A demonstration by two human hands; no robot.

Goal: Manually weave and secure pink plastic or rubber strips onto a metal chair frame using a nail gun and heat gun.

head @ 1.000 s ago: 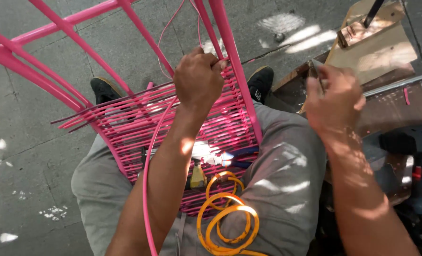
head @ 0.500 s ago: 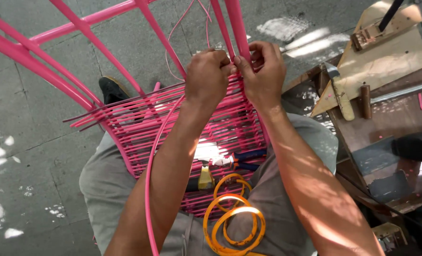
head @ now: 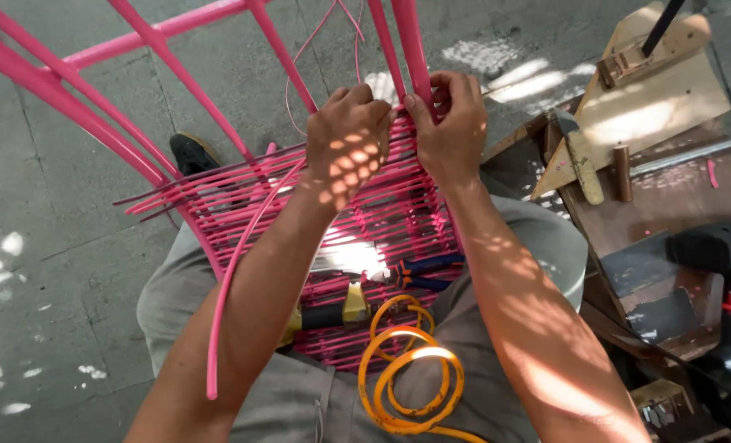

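Observation:
A pink metal chair frame (head: 94,98) lies across my lap, its seat partly woven with pink plastic cord (head: 357,221). My left hand (head: 349,143) is closed on the cords at the woven edge, next to a pink frame bar (head: 410,49). My right hand (head: 451,123) grips that same bar and the cord at it, thumb against the left hand's fingers. A loose pink cord (head: 234,271) runs from the hands down past my left forearm. An orange cord coil (head: 410,373) lies on my lap.
Pliers with blue and orange handles (head: 427,271) and a yellow-and-black tool (head: 332,312) lie under the weave on my lap. To the right stand a wooden bench (head: 669,197) with a hammer (head: 579,160), a wooden jig (head: 653,90) and a dark power drill (head: 718,254). Concrete floor all around.
One second ago my right hand was off to the right by the bench; it has moved left to the frame bar and now stays beside my left hand.

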